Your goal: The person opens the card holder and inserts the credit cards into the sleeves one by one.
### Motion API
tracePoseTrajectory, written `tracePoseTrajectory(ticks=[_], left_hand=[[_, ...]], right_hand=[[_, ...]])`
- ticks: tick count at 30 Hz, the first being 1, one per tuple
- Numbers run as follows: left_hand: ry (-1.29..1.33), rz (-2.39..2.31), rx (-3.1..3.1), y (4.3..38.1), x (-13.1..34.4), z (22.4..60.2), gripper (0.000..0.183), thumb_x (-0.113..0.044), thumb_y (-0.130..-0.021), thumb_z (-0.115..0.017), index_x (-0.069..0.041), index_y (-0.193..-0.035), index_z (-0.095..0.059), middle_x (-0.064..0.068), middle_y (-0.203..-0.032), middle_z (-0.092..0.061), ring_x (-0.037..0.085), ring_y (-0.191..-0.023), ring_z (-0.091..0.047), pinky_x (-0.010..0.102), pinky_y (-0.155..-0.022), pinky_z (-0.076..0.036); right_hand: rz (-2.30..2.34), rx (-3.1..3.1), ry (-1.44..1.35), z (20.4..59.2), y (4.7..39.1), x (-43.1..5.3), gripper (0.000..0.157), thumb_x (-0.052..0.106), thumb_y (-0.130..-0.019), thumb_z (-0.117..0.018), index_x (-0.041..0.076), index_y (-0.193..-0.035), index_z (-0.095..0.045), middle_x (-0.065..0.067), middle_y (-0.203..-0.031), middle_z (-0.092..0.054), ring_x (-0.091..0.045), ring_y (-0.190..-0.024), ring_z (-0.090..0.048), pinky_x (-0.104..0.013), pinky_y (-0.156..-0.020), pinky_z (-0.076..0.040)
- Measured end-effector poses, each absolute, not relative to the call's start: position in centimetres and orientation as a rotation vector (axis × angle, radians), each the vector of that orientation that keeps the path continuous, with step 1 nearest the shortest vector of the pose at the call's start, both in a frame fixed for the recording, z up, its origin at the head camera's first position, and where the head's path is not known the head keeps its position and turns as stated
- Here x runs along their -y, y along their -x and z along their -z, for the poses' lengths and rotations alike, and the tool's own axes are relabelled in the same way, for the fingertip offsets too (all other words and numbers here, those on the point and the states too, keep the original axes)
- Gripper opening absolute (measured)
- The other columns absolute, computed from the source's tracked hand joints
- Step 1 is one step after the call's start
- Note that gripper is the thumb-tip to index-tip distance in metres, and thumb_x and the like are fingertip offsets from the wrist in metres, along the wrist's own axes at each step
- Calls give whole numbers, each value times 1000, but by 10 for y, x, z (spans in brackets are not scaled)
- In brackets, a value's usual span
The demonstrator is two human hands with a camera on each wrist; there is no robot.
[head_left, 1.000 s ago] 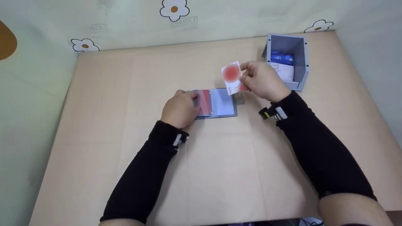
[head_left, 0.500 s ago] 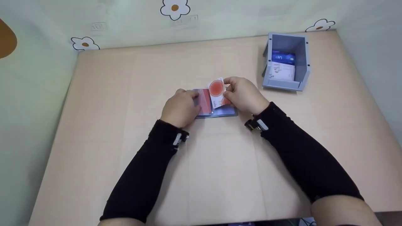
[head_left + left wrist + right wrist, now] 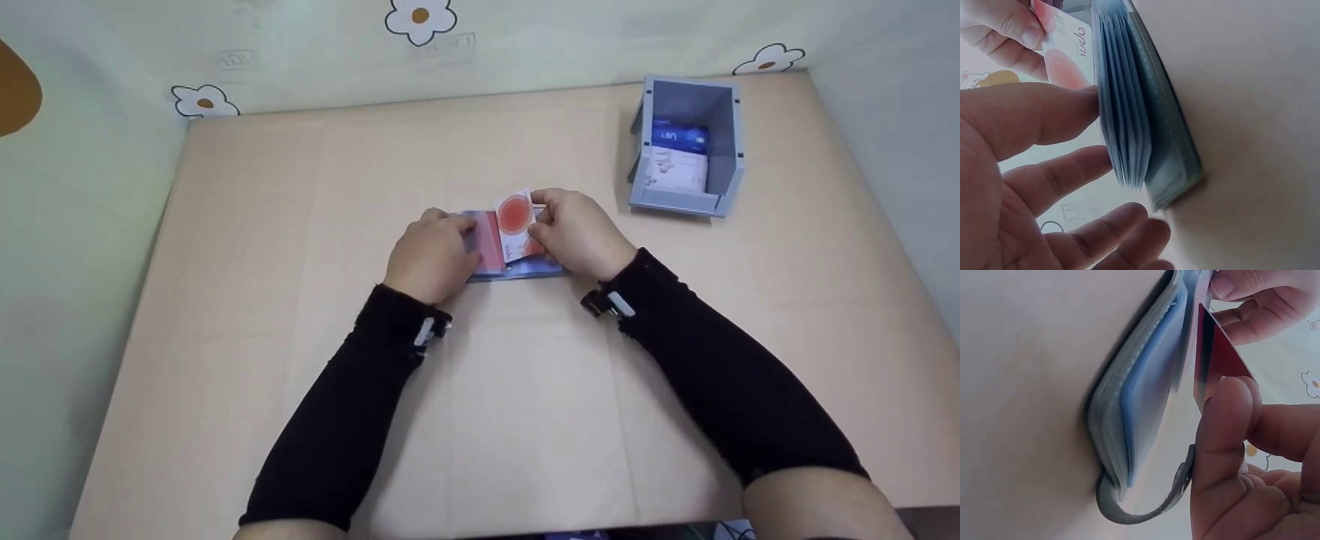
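An open card holder [image 3: 540,267] with clear plastic sleeves [image 3: 1120,101] lies on the table, a pink-and-red card [image 3: 489,236] showing in its left side. My left hand [image 3: 431,255] presses that side with the tips of its thumb and a finger, while its other fingers extend past the edge. Over the right side, my right hand [image 3: 585,229] pinches a white card with red circles [image 3: 514,216] between thumb and fingers. The card is tilted close above the bluish sleeves; its dark red back [image 3: 1223,357] shows in the right wrist view.
A grey bin [image 3: 671,201] stands at the back right, holding a blue card [image 3: 681,137] and a white printed card [image 3: 675,171]. The holder's strap [image 3: 1129,516] curls up from its right edge. A wall with flower prints [image 3: 420,19] borders the table's back.
My right hand has carried the white card left and toward me, from beside the bin to over the holder's right side. The left hand has stayed on the holder.
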State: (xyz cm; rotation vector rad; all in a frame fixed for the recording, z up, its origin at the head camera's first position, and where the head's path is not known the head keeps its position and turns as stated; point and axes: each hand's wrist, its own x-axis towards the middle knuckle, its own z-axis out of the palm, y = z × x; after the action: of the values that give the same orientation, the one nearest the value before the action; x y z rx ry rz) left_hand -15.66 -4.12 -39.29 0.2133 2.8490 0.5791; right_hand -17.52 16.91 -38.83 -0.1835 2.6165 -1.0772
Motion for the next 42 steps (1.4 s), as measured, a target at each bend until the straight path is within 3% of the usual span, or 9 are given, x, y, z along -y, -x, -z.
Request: tracePoseTrajectory(ticks=[6,11,20,26,30,35,42], left_hand=[[-199,-559,-2856,157,41,393,51,-33,-97,-72,-18,-145,-66,20,-153,-54,39,-138,-55,56,-112,-48],[-217,-556,-2867,157,41,393,49,-31,-97,-72,-16,-143,-67,20,-157,-52,37,-146,-49,57,-117,-44],[-216,-550,-2864,156,42,392,50,-32,-97,-71,-19,-145,-65,19,-152,-56,42,-133,-59,58,-107,-52],[-216,-563,-2852,156,42,390,52,-35,-97,-73,-20,-147,-64,17,-149,-59,40,-129,-62,57,-104,-54],[-229,-586,-2846,156,43,391,52,-34,-98,-73,-19,-147,-64,17,-147,-61,37,-126,-65,53,-103,-55],[-245,-610,-2839,157,44,391,52,-32,-98,-73,-17,-147,-63,17,-144,-63,31,-125,-66,47,-104,-56],[-227,-607,-2824,157,44,391,51,-30,-99,-72,-18,-148,-63,17,-142,-63,28,-119,-67,47,-104,-55]], right_hand=[[1035,-2648,185,390,174,-166,58,12,-101,-63,-2,-155,-47,-4,-88,-64,-10,-65,-63,-27,-73,-50],[990,-2713,217,391,172,-164,57,12,-100,-64,-4,-152,-50,-4,-85,-60,-20,-81,-60,-37,-91,-51],[930,-2729,279,391,169,-160,58,12,-97,-68,-6,-150,-52,-7,-91,-69,-27,-101,-64,-44,-109,-49],[856,-2726,332,390,164,-158,53,12,-96,-72,-4,-145,-58,-8,-96,-69,-28,-103,-63,-44,-102,-52],[832,-2733,376,388,161,-157,41,12,-95,-71,0,-134,-67,-10,-101,-73,-26,-98,-63,-43,-95,-53],[752,-2755,428,385,154,-154,35,14,-99,-67,0,-131,-70,-16,-119,-76,-27,-101,-65,-46,-99,-54],[623,-2799,491,385,140,-146,30,19,-107,-57,0,-127,-69,-16,-94,-71,-29,-85,-62,-45,-82,-54]])
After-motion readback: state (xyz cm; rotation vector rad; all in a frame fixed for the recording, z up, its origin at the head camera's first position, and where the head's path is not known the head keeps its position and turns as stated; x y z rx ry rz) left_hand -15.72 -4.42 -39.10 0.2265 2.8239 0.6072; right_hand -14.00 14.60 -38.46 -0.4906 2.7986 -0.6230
